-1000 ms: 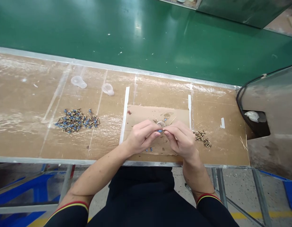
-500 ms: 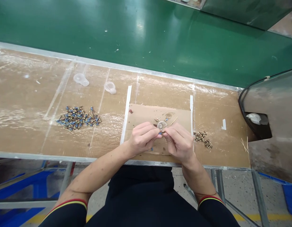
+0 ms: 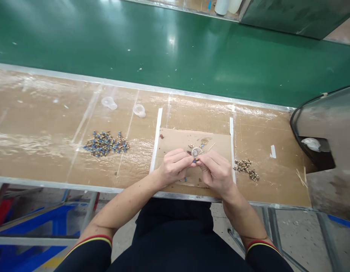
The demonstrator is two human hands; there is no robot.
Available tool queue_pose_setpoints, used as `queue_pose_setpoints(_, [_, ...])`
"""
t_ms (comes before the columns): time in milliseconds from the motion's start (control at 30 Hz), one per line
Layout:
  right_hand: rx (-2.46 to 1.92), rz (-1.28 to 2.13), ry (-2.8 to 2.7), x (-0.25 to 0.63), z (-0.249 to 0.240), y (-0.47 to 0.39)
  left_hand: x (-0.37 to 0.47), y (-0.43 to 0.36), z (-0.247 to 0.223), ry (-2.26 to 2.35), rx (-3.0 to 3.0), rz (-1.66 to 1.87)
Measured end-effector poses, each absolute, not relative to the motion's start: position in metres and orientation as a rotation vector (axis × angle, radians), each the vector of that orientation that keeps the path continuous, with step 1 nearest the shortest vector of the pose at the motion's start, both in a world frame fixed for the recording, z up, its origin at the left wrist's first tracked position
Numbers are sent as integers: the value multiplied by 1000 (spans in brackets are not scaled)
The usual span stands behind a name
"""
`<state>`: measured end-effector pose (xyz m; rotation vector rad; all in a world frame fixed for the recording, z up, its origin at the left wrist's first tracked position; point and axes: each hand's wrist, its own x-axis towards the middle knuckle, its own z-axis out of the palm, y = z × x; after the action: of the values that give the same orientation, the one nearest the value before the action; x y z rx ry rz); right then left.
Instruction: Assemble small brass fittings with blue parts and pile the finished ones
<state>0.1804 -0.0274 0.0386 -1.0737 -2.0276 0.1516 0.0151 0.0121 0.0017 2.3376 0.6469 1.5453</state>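
Observation:
My left hand (image 3: 176,165) and my right hand (image 3: 217,172) meet over a cardboard sheet (image 3: 169,145). Their fingertips pinch a tiny blue-and-brass metal piece (image 3: 195,161) between them; most of it is hidden. A thin wooden stick (image 3: 211,146) juts out above my right hand's fingers, and whether they grip it I cannot tell. Just beyond the fingertips sits a small round clear dish (image 3: 196,152). Another blue-and-brass piece (image 3: 202,145) lies behind the dish, and tiny blue bits (image 3: 185,179) lie near my left hand.
On the left is a pile of blue-and-brass pieces (image 3: 104,144); plain brass pieces (image 3: 246,169) lie on the right. Two translucent cups (image 3: 139,110) rest at the back left. Wooden sticks (image 3: 301,177) lie near the metal housing (image 3: 319,189). A green surface (image 3: 175,49) runs behind the bench.
The camera view has shifted slightly, so the bench appears lower and further right. Both hands stay together at the small piece, with only slight finger movement.

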Motion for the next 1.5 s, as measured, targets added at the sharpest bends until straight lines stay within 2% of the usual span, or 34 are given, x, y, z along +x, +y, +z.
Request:
queue_pose_setpoints(200, [-1061, 311, -1962, 190, 33, -19, -11, 14, 3, 772, 2559, 1448])
queue_pose_setpoints(433, [-1231, 241, -1695, 214, 38, -19, -137, 0, 3, 1557, 2634, 1202])
queue_pose_setpoints(533, [-1158, 218, -1757, 211, 40, -20, -169, 8, 5, 1591, 2678, 1186])
queue_pose_setpoints(800, [-1280, 186, -1769, 223, 25, -4, -157, 6, 22, 1555, 2609, 1342])
queue_pose_setpoints(900, [-1288, 198, -1796, 228, 19, 0, -120, -16, 20, 1369, 2613, 1181])
queue_pose_setpoints(1033, [-1300, 224, -1840, 229, 17, 2, -70, -36, 13, 871, 2701, 719])
queue_pose_setpoints(1200, [-1299, 298, -1907, 234, 15, 3, -44, -34, 6, 629, 2809, 492])
queue_pose_setpoints(1367, [-1281, 468, -2000, 236, 12, 4, -43, -24, 0, 617, 2838, 368])
queue_pose_setpoints(1500, [-1272, 446, -2037, 236, 9, 5, -48, -13, 6, 628, 2803, 501])
